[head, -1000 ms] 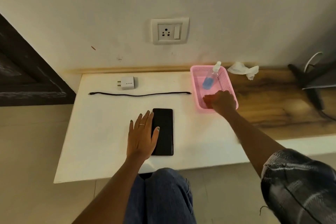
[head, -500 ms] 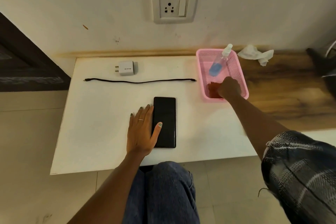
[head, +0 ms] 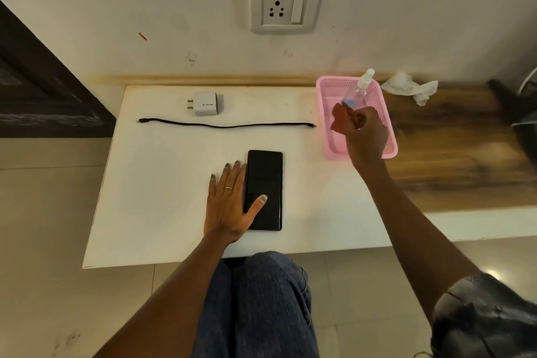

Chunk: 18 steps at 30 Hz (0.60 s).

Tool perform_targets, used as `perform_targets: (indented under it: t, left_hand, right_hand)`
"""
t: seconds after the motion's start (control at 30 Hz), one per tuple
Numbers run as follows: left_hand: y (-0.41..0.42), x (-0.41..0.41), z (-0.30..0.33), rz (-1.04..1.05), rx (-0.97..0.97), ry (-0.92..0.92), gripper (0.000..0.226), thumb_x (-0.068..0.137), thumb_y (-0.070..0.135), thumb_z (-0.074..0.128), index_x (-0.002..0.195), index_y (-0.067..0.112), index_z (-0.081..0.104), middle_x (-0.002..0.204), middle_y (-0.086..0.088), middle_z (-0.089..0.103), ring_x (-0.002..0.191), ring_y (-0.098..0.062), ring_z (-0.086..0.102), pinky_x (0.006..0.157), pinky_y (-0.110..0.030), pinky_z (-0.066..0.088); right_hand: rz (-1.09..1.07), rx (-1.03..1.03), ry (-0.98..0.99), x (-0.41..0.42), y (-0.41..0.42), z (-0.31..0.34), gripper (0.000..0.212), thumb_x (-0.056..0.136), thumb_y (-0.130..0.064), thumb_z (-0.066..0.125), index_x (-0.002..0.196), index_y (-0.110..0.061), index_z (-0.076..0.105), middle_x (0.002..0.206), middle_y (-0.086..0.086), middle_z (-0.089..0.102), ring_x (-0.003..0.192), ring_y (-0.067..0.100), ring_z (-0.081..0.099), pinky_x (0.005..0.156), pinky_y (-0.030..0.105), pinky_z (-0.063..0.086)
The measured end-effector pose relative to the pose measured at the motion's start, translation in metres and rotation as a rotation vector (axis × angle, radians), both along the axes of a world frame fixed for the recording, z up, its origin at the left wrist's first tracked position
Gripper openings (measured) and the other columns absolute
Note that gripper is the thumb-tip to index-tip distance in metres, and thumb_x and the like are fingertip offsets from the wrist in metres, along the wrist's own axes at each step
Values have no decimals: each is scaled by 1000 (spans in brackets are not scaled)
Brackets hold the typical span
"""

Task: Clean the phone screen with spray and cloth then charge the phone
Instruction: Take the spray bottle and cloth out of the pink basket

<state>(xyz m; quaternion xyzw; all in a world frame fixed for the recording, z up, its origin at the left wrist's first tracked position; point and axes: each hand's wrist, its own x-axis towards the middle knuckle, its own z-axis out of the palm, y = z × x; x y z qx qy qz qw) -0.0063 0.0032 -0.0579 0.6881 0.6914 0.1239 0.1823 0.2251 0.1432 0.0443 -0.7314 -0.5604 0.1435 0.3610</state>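
A black phone (head: pixel 266 177) lies screen-up on the white table (head: pixel 162 183). My left hand (head: pixel 229 203) rests flat beside its left edge, thumb lying on the glass. My right hand (head: pixel 366 136) grips a reddish-brown cloth (head: pixel 340 118) and holds it just above the pink basket (head: pixel 328 96). A clear spray bottle (head: pixel 359 88) with blue liquid and a white nozzle leans inside the basket behind the cloth. A white charger adapter (head: pixel 207 103) and a black cable (head: pixel 226 125) lie at the back of the table. A wall socket (head: pixel 286 6) sits above.
A crumpled white tissue (head: pixel 411 88) lies on the wooden counter (head: pixel 453 154) right of the basket. Dark objects and a white cord (head: pixel 523 113) sit at the far right edge. My knees in blue jeans (head: pixel 258 299) are under the table's front edge.
My right hand has lifted out of the basket with the reddish-brown cloth in its grip. The left hand stays on the phone. The camera has tilted downward and closer.
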Motion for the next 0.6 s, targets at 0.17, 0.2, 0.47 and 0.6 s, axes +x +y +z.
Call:
perform_targets:
  t: [0.17, 0.2, 0.47, 0.6]
  left_hand:
    - [0, -1, 1, -14, -35, 25, 100, 76, 82, -8, 154, 19, 1, 163, -1, 0, 149, -19, -6, 117, -38, -13]
    - [0, -1, 1, -14, -40, 26, 100, 75, 82, -9, 153, 20, 0, 163, -1, -1, 149, -19, -7, 118, -39, -13]
    - [2, 0, 1, -2, -34, 32, 99, 77, 81, -5, 154, 19, 4, 163, -2, 3, 150, -21, -3, 119, -42, -8]
    - [1, 1, 1, 0, -20, 27, 95, 81, 78, 4, 154, 18, 7, 163, -2, 6, 150, -21, -1, 120, -44, -6]
  right_hand:
    - [110, 39, 216, -15, -35, 17, 23, 88, -27, 63, 94, -5, 59, 81, -5, 61, 65, 4, 56, 57, 3, 44]
    - [151, -31, 247, -16, -41, 16, 20, 88, -22, 64, 97, -5, 59, 85, -3, 62, 70, 6, 58, 60, 2, 45]
    - [310, -639, 294, -22, -85, -30, 37, 89, -14, 63, 121, -1, 52, 121, 15, 58, 108, 30, 56, 94, 41, 49]
    - [231, -629, 212, -25, -92, -48, 33, 91, -18, 58, 120, -3, 53, 119, 13, 60, 106, 27, 57, 93, 35, 46]
